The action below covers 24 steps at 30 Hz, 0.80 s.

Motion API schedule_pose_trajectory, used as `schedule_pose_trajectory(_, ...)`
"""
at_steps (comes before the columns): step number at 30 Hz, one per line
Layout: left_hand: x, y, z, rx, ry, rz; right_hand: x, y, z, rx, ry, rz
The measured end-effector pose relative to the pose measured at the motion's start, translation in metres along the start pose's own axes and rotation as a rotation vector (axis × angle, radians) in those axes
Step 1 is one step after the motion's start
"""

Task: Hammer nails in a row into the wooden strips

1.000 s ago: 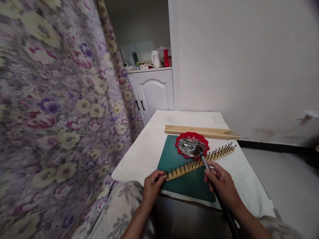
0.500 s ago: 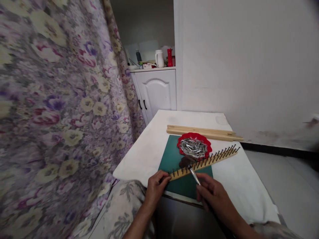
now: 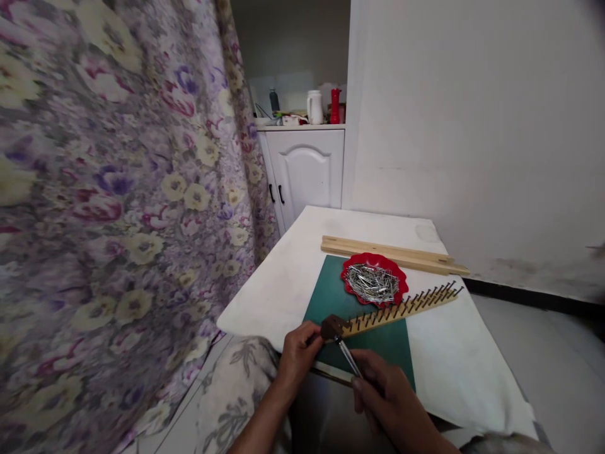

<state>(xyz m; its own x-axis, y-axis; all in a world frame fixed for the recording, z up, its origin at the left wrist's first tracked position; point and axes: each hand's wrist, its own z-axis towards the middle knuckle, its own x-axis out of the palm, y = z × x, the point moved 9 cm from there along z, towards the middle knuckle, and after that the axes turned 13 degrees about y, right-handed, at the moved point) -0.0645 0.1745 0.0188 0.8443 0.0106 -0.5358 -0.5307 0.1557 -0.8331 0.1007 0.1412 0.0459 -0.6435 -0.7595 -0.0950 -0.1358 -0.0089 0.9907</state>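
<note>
A wooden strip (image 3: pixel 401 308) studded with a row of dark nails lies slantwise across a green mat (image 3: pixel 331 295). My left hand (image 3: pixel 299 352) pinches the strip's near end. My right hand (image 3: pixel 387 398) grips a hammer (image 3: pixel 341 338) by its handle. The hammer's head rests at the strip's near end, right beside my left fingers. A red scalloped dish (image 3: pixel 352 289) full of loose silver nails sits just behind the strip.
The white table (image 3: pixel 283 284) carries two plain wooden strips (image 3: pixel 392 253) near its far edge. A flowered curtain (image 3: pixel 118 189) hangs close on the left. A white cabinet (image 3: pixel 307 170) with bottles stands behind. A wall (image 3: pixel 472 126) runs along the right.
My right hand has drawn back toward me, bringing the hammer head from beside the red dish down along the strip to its near end. The left hand has kept its hold.
</note>
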Motion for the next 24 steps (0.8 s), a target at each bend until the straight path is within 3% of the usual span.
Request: schedule_pose_trajectory(24, -0.0021, 0.0004, 0.0006, 0.029, -0.001, 0.010, 0.0009, -0.0056, 0.0048, -0.022, -0.053, -0.129)
